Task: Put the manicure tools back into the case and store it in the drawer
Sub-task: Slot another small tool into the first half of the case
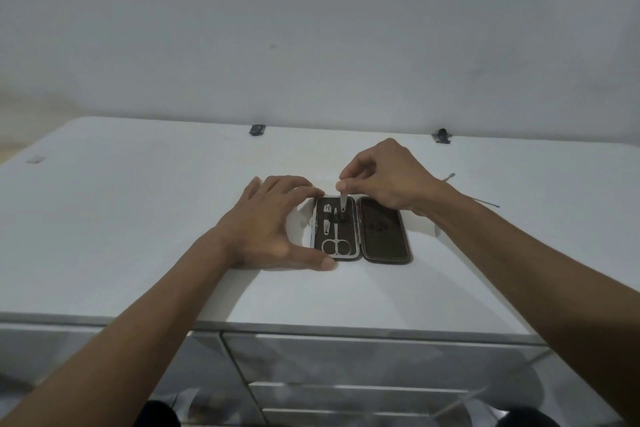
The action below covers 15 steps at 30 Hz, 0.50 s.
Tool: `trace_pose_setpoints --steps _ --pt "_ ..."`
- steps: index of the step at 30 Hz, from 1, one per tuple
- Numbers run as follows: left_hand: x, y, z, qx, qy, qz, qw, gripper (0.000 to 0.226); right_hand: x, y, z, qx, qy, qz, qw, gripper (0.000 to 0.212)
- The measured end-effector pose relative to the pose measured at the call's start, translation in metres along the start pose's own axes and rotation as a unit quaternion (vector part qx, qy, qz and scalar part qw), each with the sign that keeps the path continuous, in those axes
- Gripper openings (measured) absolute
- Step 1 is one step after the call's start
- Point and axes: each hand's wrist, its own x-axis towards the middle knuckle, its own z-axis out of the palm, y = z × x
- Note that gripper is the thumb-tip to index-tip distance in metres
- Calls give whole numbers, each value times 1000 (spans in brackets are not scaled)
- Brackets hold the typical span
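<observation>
A dark manicure case (383, 236) lies open flat on the white dresser top (138, 218). Its left half holds small scissors (335, 243) and a nail clipper (327, 220). My right hand (384, 177) pinches a slim metal tool (343, 201) by its top end, its tip down inside the left half of the case. My left hand (273, 222) rests on the dresser top, fingers spread around the case's left edge, thumb at its near corner. Another thin metal tool (485, 202) lies loose on the surface to the right, beyond my right forearm.
Two small dark clips (257, 129) (441, 136) sit at the back edge against the white wall. Mirrored drawer fronts (363, 357) run below the front edge. A small pale patch (35, 159) lies at far left.
</observation>
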Motion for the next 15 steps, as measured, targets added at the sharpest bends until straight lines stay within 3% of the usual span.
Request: trace_pose_setpoints --steps 15 --pt "0 1 0 -1 -3 -1 1000 116 -9 4 3 -59 -44 -30 997 11"
